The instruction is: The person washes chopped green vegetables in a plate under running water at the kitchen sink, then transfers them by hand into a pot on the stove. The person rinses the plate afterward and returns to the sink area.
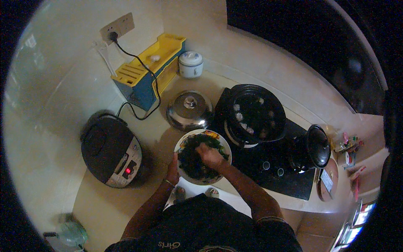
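Note:
My left hand grips the left rim of a wide white bowl with a coloured pattern inside. Dark green leafy vegetables fill much of the bowl. Over the leaves is my right hand, its fingers curled and pointing into them. Blur and shadow hide whether the fingertips hold any leaves. Just right of the bowl, a large black pot stands uncovered on a black cooktop. Dark contents and several pale lumps show inside it. A shiny domed metal lid lies on the counter behind the bowl.
A rice cooker with a red light stands left, its cord running to a wall socket. Behind are a yellow-and-blue rack and a lidded white jar. Another black pot stands right, near a round board.

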`<control>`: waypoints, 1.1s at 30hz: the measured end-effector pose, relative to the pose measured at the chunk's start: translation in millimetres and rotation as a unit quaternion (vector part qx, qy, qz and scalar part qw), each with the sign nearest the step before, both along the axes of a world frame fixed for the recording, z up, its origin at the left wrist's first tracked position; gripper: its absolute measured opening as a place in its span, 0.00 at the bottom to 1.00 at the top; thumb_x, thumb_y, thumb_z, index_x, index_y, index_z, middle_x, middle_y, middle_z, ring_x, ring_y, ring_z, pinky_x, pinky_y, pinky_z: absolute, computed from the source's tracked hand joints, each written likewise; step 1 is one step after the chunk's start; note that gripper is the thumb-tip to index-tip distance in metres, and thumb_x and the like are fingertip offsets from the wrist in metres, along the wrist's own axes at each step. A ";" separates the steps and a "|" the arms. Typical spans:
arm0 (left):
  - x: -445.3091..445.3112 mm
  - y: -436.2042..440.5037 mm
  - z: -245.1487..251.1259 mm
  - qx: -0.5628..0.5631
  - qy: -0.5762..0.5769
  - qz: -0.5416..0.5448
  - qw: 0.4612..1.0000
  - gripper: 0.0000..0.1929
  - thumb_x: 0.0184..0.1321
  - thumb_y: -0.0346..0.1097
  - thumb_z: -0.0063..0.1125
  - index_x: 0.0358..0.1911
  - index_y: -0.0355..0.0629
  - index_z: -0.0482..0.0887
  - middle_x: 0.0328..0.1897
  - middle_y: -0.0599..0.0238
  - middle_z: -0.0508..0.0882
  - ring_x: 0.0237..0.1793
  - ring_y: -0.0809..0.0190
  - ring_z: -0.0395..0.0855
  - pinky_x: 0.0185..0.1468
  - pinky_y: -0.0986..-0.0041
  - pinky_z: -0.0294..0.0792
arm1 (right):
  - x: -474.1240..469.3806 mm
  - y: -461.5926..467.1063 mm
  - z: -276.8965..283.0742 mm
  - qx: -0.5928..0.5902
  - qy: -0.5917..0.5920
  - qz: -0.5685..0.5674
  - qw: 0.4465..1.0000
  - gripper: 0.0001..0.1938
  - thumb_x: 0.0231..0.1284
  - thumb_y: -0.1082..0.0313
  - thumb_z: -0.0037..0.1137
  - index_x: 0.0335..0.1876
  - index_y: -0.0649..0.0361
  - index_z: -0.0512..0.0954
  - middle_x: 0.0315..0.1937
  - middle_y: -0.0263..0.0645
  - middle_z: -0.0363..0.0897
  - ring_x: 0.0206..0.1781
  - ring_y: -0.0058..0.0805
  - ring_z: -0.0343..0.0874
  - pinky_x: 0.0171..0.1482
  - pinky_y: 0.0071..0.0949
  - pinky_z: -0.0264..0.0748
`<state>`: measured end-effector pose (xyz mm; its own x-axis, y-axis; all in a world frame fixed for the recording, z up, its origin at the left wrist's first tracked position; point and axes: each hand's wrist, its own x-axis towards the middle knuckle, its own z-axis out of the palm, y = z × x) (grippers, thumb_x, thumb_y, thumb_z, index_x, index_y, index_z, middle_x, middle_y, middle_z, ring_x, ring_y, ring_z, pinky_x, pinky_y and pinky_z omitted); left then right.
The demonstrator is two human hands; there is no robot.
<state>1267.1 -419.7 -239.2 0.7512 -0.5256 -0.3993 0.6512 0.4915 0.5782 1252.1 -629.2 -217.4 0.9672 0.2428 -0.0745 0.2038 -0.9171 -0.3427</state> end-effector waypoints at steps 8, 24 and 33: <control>-3.2 1.7 0.5 0.037 -0.085 0.015 0.996 0.32 0.66 0.61 0.38 0.64 0.44 0.65 0.64 0.63 0.71 0.63 0.60 0.68 0.65 0.65 0.61 | 0.1 -7.3 71.6 0.144 -0.045 -0.066 0.986 0.16 0.45 0.76 0.55 0.44 0.59 0.76 0.49 0.49 0.73 0.53 0.46 0.74 0.58 0.39 0.69; -9.8 -7.6 73.9 0.165 -0.111 0.003 0.980 0.29 0.68 0.59 0.35 0.61 0.43 0.68 0.59 0.63 0.76 0.57 0.63 0.74 0.60 0.69 0.67 | -70.7 -11.5 61.2 -0.060 -0.021 -0.004 0.998 0.38 0.42 0.54 0.68 0.63 0.51 0.66 0.68 0.54 0.51 0.71 0.58 0.50 0.66 0.61 0.52; -0.9 -1.0 25.4 0.027 -0.034 -0.003 0.999 0.29 0.68 0.58 0.36 0.61 0.42 0.68 0.58 0.64 0.76 0.56 0.62 0.75 0.60 0.69 0.67 | -36.5 -20.3 45.0 -0.011 0.039 -0.042 0.998 0.20 0.45 0.77 0.57 0.48 0.54 0.77 0.54 0.51 0.69 0.56 0.53 0.70 0.59 0.42 0.69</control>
